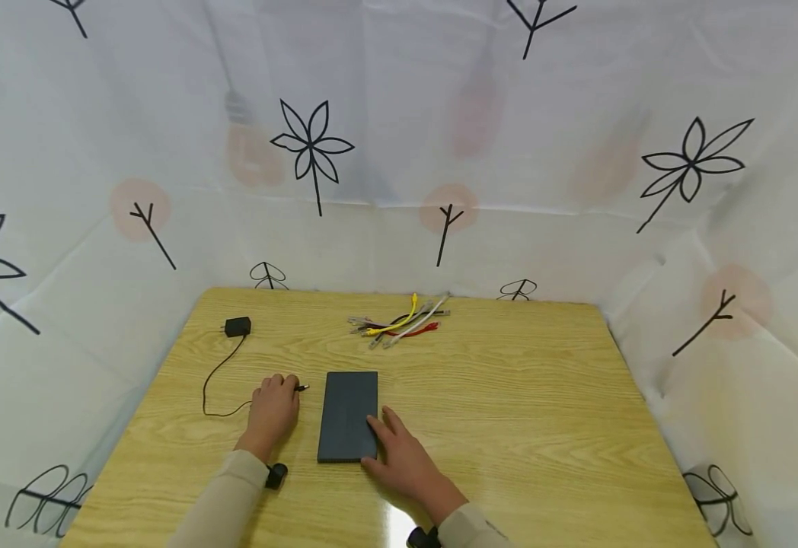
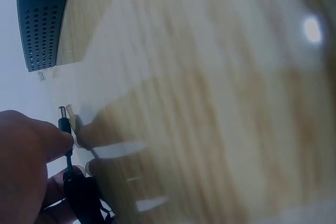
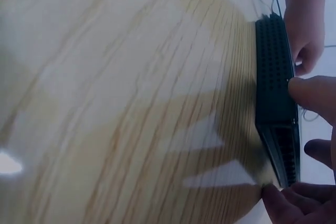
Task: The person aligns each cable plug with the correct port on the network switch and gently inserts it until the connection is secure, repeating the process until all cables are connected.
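My left hand (image 1: 273,411) pinches the barrel plug (image 2: 64,124) of a black power adapter (image 1: 237,327) between thumb and fingers, its metal tip pointing right. To the right of that hand a dark flat network switch (image 1: 348,415) lies on the table, long side running away from me. ON/OFF lettering and vent holes show on its casing in the left wrist view. My right hand (image 1: 402,460) rests at the switch's near right corner, thumb at the near edge, extended fingers along the right side. A row of slots shows on that side in the right wrist view.
A bundle of network cables (image 1: 402,326) in yellow, red, white and dark colours lies at the table's back. The adapter's thin cord (image 1: 205,388) curves across the left side to my hand. White patterned cloth (image 1: 385,152) hangs behind the wooden table (image 1: 522,403).
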A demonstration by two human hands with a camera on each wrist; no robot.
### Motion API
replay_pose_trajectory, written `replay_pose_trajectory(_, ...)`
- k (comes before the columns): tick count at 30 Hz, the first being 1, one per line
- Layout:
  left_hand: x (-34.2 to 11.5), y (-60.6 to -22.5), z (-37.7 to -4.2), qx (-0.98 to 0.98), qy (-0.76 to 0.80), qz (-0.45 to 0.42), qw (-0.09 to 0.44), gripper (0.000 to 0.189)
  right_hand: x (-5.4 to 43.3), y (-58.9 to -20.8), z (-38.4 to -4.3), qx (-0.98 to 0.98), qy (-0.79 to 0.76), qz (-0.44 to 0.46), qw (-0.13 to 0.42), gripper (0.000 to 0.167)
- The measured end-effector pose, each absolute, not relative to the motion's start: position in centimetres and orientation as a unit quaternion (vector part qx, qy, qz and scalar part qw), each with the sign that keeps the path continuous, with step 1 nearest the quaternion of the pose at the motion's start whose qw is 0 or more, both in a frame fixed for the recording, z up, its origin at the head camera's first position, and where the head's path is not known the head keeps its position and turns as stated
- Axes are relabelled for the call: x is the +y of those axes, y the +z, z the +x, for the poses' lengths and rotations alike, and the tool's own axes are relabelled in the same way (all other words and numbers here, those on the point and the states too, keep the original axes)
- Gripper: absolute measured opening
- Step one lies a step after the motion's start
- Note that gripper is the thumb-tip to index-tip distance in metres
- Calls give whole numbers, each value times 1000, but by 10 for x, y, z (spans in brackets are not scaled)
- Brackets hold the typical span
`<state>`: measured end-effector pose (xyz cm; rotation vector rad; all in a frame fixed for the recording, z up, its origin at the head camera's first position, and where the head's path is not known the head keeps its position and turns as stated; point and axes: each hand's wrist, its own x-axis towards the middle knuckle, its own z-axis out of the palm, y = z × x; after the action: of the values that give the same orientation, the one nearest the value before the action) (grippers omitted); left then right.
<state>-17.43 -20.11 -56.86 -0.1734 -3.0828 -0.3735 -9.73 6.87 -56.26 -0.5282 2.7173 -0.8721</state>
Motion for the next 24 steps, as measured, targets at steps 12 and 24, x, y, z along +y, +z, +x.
replay_pose_trajectory(12, -199, -570, -163, -989, -133, -60, 26, 13, 55, -565, -95, 927, -315, -164, 125, 63)
replay_pose_trajectory(24, -204, -576, -152, -980, -192, -47, 32, 14, 51, -566, -97, 924, -336, -149, 106, 60)
